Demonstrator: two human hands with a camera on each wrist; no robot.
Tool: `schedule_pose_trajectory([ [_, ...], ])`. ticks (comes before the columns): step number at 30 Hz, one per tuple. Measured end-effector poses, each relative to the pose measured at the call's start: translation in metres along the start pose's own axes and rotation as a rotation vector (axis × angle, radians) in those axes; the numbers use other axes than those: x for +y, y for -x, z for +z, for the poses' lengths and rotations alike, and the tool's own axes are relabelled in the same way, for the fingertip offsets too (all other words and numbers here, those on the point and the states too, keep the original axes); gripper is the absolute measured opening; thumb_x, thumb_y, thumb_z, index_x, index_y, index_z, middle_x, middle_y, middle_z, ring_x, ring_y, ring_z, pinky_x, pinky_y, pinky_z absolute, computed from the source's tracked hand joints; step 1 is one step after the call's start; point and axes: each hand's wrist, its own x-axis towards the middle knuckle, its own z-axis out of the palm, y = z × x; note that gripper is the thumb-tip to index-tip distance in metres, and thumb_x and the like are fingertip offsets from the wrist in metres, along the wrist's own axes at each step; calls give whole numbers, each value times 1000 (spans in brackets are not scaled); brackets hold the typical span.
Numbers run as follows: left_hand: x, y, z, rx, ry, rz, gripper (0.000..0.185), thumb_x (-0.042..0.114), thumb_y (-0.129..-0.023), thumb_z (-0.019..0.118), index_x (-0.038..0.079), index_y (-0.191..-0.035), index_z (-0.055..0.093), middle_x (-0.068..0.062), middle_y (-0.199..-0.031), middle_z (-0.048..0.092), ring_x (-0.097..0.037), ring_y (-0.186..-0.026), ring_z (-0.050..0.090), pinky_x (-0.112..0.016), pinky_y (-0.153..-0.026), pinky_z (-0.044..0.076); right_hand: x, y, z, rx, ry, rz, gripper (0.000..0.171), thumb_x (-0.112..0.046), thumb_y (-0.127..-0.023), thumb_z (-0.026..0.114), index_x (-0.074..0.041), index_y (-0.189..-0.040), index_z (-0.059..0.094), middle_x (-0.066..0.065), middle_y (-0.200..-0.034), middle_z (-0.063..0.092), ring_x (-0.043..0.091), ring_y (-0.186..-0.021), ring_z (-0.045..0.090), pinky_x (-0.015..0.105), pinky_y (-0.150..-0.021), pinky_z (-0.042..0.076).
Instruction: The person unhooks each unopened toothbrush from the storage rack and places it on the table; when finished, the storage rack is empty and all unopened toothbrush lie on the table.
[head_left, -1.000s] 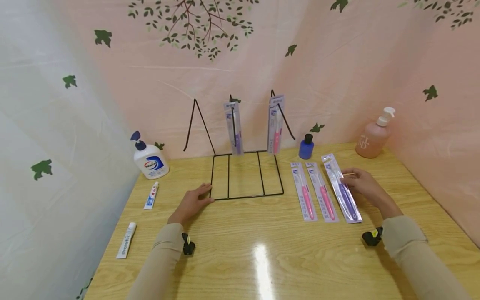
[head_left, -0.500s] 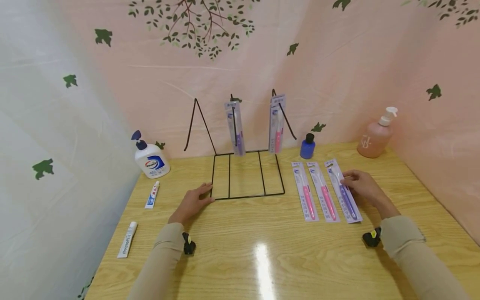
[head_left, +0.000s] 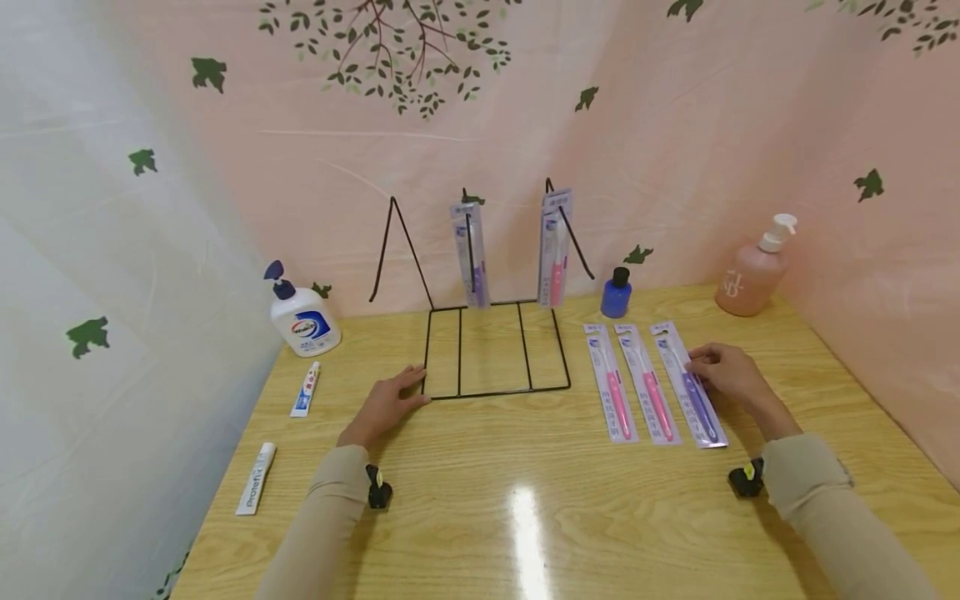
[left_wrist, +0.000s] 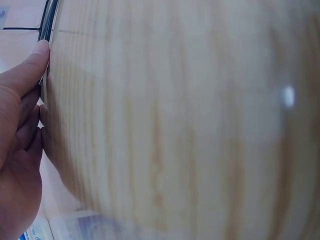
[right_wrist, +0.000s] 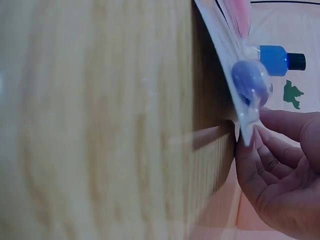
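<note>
While right hand [head_left: 727, 372] pinches packaged toothbrush [head_left: 687, 389], left hand [head_left: 386, 406] relaxed against rack [head_left: 525, 347], shiny wooden table [head_left: 465, 483], leaf-print backdrop [head_left: 637, 133]

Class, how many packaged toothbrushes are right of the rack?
3: one pink toothbrush nearest the rack, then another pink toothbrush, then one purple toothbrush pinched by the right hand.

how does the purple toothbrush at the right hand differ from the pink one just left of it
The purple toothbrush is pinched by the right hand; the pink toothbrush is untouched. The purple toothbrush is rightmost in the row; the pink toothbrush is mid-row. Both are packaged, brush heads pointing away.
</note>
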Motion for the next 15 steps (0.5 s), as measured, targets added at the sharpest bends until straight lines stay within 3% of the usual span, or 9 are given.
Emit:
schedule_pose_trajectory([
  [9, 4, 2, -1, 9, -15, 1, 59, 30, -92, 64, 10, -144, 44, -12, -152, 36, -31, -142, 30, -54, -115, 23, -3, 6, -2, 8, -8, -4, 45, -24, -97, 56, 10, -126, 50, 27, -110, 59, 20, -83, 64, 27, -68, 57],
  [15, 3, 2, -1, 3, -3, -8, 59, 32, -92, 64, 12, -144, 44, -10, -153, 34, -30, -143, 28, -52, -116, 23, -13, 11, -6, 30, 33, -43, 44, -26, -98, 54, 7, -127, 50, 26, -109, 57, 26, -85, 61, 24, -67, 53],
])
